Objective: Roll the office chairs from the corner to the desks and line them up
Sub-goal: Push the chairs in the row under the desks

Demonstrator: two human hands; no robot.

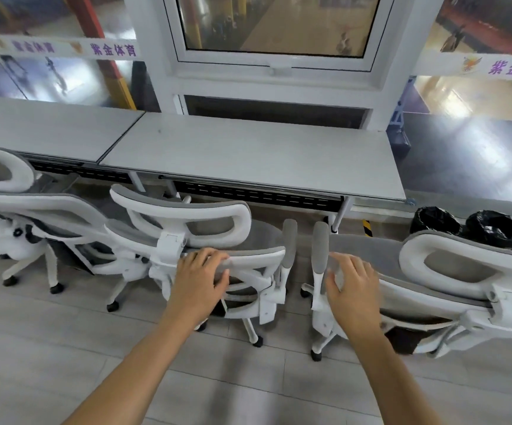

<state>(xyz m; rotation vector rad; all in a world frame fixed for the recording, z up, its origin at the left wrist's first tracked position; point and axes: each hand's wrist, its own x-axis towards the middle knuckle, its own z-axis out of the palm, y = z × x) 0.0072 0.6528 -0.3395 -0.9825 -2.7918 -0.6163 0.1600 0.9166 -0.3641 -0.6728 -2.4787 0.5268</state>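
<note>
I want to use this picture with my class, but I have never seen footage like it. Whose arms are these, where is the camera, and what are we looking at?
There is no machine here. A person wears one wide-angle camera on the head, so you look forward and down along their own bare arms.

The left hand rests on the top edge of the middle chair, fingers curled over its backrest. The right hand is at the near edge of the right chair, beside its grey armrest; whether it grips is hard to tell.

A third chair stands at the left. All three are white with grey mesh, on castors, backs towards the camera, facing two plain grey desks pushed end to end under a window. Two black-lined bins sit on the floor at the right.
</note>
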